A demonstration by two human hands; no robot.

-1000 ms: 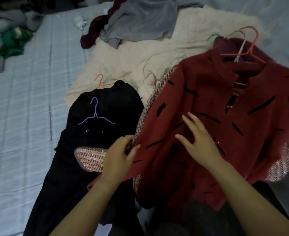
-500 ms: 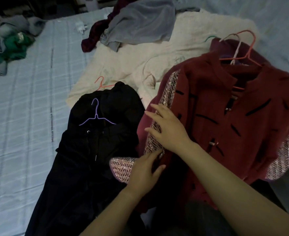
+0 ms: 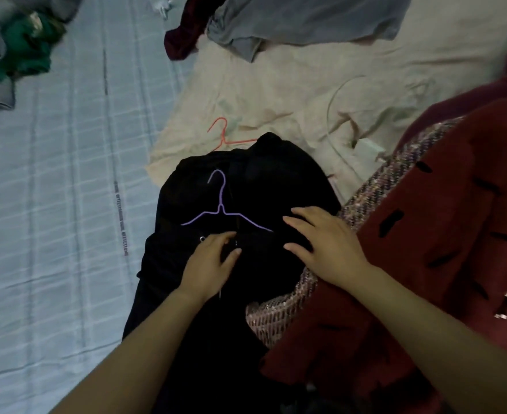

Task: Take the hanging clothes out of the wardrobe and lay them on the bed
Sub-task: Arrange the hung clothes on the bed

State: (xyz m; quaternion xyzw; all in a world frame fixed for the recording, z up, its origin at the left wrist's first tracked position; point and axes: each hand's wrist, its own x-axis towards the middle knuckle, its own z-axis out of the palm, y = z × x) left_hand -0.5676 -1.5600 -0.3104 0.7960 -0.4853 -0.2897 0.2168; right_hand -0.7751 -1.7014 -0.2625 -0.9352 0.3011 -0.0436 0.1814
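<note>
A black garment (image 3: 264,186) lies on the bed with a purple wire hanger (image 3: 220,209) on top of it. My left hand (image 3: 210,264) rests on the black cloth just below the hanger, fingers curled at the zip area. My right hand (image 3: 327,246) lies flat on the black garment's right side, fingers spread. To the right lies a dark red coat (image 3: 443,234) with black dashes and tweed trim (image 3: 279,309), overlapping the black garment.
A cream blanket (image 3: 306,94) covers the bed's middle, with an orange hanger (image 3: 225,135) on it. A grey garment (image 3: 306,19) and a maroon one (image 3: 183,40) lie at the top. Green and grey clothes (image 3: 16,52) are piled top left. Pale blue striped sheet (image 3: 52,204) spreads left.
Both hands left the red coat and moved left onto the black garment. The view has come closer and shifted left, so the coat's hangers are out of frame.
</note>
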